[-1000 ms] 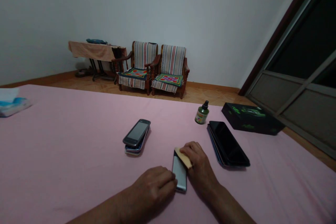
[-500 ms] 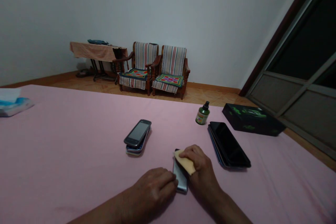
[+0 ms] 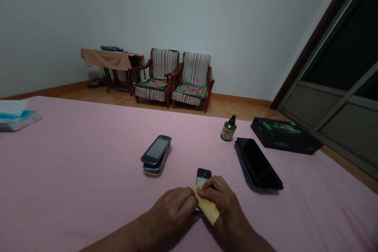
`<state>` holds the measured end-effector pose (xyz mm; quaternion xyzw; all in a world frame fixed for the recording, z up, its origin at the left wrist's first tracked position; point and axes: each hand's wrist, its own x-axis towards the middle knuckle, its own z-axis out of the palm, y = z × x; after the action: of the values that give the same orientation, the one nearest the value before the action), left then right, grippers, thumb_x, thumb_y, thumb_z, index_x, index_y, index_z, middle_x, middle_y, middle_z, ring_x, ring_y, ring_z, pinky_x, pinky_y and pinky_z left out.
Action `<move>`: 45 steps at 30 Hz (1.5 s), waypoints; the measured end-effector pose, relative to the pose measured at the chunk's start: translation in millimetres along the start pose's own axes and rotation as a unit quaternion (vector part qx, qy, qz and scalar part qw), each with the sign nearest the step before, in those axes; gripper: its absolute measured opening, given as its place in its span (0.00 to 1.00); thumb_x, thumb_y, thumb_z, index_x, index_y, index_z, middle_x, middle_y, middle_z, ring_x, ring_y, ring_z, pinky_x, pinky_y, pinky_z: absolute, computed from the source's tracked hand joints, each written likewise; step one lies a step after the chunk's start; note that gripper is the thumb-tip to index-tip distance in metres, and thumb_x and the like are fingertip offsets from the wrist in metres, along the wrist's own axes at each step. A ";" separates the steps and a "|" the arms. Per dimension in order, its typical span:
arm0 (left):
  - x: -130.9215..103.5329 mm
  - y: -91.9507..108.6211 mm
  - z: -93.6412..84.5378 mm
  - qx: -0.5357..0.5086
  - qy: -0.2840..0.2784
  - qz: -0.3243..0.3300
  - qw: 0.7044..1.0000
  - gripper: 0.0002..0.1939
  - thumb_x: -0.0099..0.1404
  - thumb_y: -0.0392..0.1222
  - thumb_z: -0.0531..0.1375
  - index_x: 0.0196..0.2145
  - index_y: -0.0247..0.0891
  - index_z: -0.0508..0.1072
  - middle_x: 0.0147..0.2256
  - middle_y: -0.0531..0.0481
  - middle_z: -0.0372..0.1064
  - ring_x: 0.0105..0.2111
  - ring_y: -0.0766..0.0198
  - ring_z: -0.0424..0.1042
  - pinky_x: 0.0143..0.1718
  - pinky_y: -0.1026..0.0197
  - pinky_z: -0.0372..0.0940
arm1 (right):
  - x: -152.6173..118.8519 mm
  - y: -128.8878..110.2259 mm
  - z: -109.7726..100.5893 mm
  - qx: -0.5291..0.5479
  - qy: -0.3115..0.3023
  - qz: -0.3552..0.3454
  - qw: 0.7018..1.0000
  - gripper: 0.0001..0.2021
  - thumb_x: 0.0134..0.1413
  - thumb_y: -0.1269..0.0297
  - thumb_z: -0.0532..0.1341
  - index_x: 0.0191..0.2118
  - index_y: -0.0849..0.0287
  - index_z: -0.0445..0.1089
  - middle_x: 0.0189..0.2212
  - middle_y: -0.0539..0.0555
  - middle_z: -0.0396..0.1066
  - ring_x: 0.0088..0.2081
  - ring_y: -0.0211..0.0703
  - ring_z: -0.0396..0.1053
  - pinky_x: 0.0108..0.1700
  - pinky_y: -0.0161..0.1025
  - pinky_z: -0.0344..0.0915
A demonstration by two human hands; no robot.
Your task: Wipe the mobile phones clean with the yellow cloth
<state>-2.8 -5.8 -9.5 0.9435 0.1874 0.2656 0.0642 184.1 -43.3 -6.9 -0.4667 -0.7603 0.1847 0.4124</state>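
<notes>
A silver and black mobile phone (image 3: 203, 174) lies on the pink cloth, partly hidden under my hands. My right hand (image 3: 223, 204) is closed on a yellow cloth (image 3: 208, 208), which is pressed over the phone's face. At the phone's left edge my left hand (image 3: 174, 212) is curled with its fingertips against the side, gripping it. Left of the hands sits a small stack of phones (image 3: 156, 151), a dark one with a grey screen on top. To the right is a stack of larger dark phones or tablets (image 3: 258, 165).
A green spray bottle (image 3: 228, 129) stands behind the right-hand stack, near a black box (image 3: 285, 136). At the far left lies a white and blue packet (image 3: 17, 120). Pink fabric (image 3: 88, 157) covers the surface. Two wooden armchairs (image 3: 191, 78) and a draped table (image 3: 110, 59) stand by the wall.
My right hand has drawn the yellow cloth down along the phone toward me, baring its top end. My left hand stays at the phone's edge. The view has shifted slightly.
</notes>
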 end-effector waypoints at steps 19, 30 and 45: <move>11.8 -5.0 7.1 -0.235 0.050 -0.153 0.959 0.13 0.61 0.28 0.58 0.42 0.38 0.72 0.37 0.46 0.72 0.37 0.59 0.72 0.39 0.60 0.67 | -9.8 -2.3 -1.5 0.265 0.103 0.146 0.948 0.01 0.51 0.66 0.68 0.31 0.56 0.77 0.32 0.54 0.72 0.35 0.45 0.73 0.36 0.39 0.69; 14.9 8.1 2.7 -0.193 0.095 -0.214 0.953 0.07 0.55 0.29 0.57 0.29 0.40 0.64 0.28 0.53 0.64 0.28 0.63 0.66 0.29 0.63 0.63 | 0.0 -15.1 -10.3 0.325 0.106 0.117 0.932 0.05 0.53 0.63 0.65 0.32 0.56 0.78 0.31 0.55 0.72 0.33 0.46 0.72 0.34 0.39 0.69; 16.4 -9.8 22.7 -0.104 0.029 -0.193 0.975 0.59 0.42 0.38 0.70 0.66 0.42 0.43 0.56 0.36 0.58 0.56 0.38 0.57 0.56 0.34 0.53 | -15.2 1.6 -21.2 0.193 0.186 0.130 0.955 0.04 0.52 0.71 0.64 0.32 0.56 0.75 0.31 0.53 0.69 0.33 0.44 0.69 0.32 0.35 0.66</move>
<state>19.0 9.1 -23.1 0.8699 0.3388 0.2934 0.2061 205.4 -57.9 -2.3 -0.4997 -0.5527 0.2897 0.6008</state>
